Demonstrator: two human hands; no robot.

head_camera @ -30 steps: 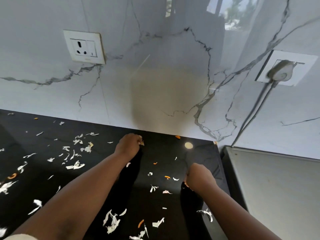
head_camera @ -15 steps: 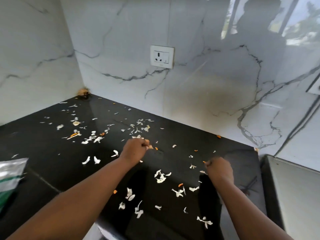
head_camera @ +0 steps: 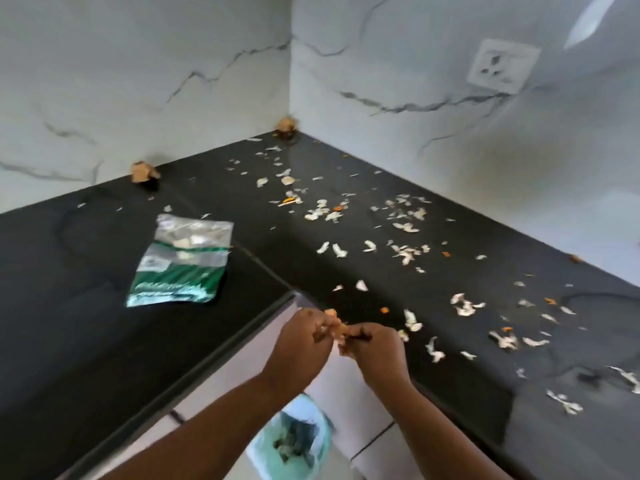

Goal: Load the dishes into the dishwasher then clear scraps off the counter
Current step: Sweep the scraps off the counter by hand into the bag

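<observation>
My left hand [head_camera: 300, 344] and my right hand [head_camera: 375, 348] meet off the inner corner of the black L-shaped counter [head_camera: 86, 323], fingertips together. Both are closed on small pale and orange scraps [head_camera: 334, 325] pinched between them. Directly below, on the floor, stands a bin lined with a pale green bag [head_camera: 294, 441] holding dark waste. Many white and orange scraps [head_camera: 403, 251] lie scattered over the right wing of the counter, up to the back corner.
A green and clear plastic packet [head_camera: 180, 261] lies flat on the left wing. Two brown crumpled bits sit against the marble wall, one [head_camera: 142, 172] at the left and one [head_camera: 286, 125] in the corner. A wall socket [head_camera: 502, 65] is at the upper right.
The view has swung left. Both hands have pulled back from the counter's right wing and come together off its inner corner, above the bin.
</observation>
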